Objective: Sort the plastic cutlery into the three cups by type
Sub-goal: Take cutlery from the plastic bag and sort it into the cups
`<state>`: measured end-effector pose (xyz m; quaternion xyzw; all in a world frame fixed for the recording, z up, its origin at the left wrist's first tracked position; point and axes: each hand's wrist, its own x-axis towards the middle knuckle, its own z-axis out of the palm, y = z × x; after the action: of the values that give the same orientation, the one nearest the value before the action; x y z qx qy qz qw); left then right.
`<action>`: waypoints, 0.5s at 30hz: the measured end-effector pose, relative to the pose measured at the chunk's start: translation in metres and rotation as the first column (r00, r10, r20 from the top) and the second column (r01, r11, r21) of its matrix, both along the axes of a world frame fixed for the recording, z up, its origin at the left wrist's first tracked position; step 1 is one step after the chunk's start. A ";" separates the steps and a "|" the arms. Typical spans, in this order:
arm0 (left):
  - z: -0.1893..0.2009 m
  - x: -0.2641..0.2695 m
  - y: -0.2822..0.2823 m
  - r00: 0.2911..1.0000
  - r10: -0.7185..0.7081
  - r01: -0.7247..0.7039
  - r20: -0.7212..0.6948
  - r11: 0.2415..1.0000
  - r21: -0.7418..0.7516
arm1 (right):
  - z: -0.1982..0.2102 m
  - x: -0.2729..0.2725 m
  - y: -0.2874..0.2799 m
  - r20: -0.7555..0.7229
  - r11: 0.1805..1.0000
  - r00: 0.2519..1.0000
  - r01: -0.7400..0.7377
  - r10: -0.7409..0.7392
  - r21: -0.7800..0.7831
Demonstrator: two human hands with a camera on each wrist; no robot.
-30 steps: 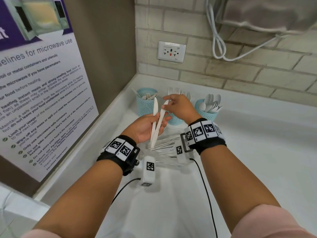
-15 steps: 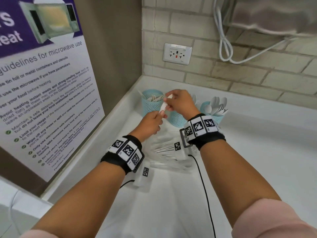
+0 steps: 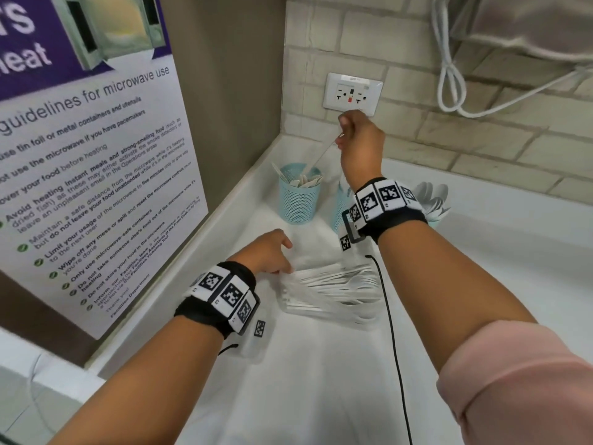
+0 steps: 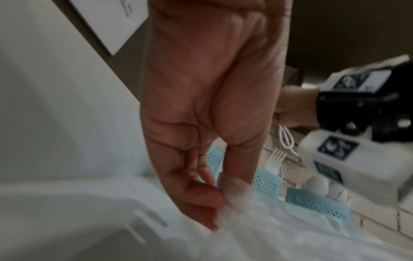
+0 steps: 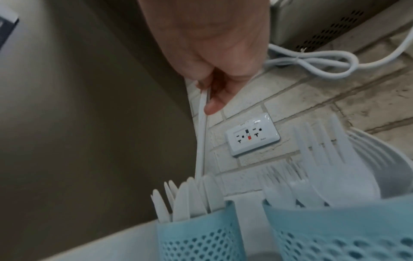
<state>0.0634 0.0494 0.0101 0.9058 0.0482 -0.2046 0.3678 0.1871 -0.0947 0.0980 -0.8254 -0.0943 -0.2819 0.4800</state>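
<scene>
My right hand [image 3: 341, 130] is raised over the left blue mesh cup [image 3: 298, 200] and pinches the top of a white plastic knife [image 3: 321, 155]. The knife's lower end dips among the knives in that cup [image 5: 201, 238]. In the right wrist view the right hand [image 5: 208, 95] grips the knife [image 5: 202, 137] between thumb and fingers. The middle cup [image 5: 335, 234] holds forks. The right cup [image 3: 431, 200] holds spoons. My left hand [image 3: 287, 258] is low at the left end of the cutlery pile [image 3: 330, 290] in clear wrap. Its fingers [image 4: 241, 167] are loosely curled and touch the wrap.
A microwave poster [image 3: 96, 155] covers the left wall, close beside the knife cup. A wall socket [image 3: 352, 93] and a looped white cable [image 3: 449, 59] are on the brick wall behind. A black wrist cable [image 3: 390, 316] trails over the white counter [image 3: 321, 380].
The right hand took the knife from the left hand and lifted it over the left cup. The left hand dropped to the cutlery pile.
</scene>
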 end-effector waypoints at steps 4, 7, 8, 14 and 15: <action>0.003 -0.002 0.008 1.000 -0.006 0.006 -0.006 0.995 -0.102 | -0.014 0.009 0.004 -0.047 0.956 0.998 -0.053 0.041 -0.289; 0.004 -0.002 0.008 0.997 -0.074 0.075 0.020 0.995 -0.072 | -0.024 0.013 0.006 -0.156 0.856 0.987 -0.116 0.042 -0.503; 0.004 -0.002 0.008 0.996 -0.090 0.092 0.030 0.994 -0.067 | -0.028 0.013 0.006 -0.199 0.825 0.979 -0.140 0.034 -0.547; 0.008 -0.006 0.004 0.991 -0.129 0.130 0.027 0.991 -0.039 | -0.037 0.009 0.001 -0.374 0.626 0.928 -0.284 -0.012 -0.726; 0.009 -0.007 0.003 0.992 -0.123 0.124 0.029 0.992 -0.033 | -0.033 0.006 0.001 -0.380 0.606 0.925 -0.289 -0.023 -0.741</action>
<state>0.0569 0.0520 0.0189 0.9032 -0.0167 -0.2155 0.3708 0.1935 -0.0935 0.0653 -0.9779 -0.1830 -0.0226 0.0985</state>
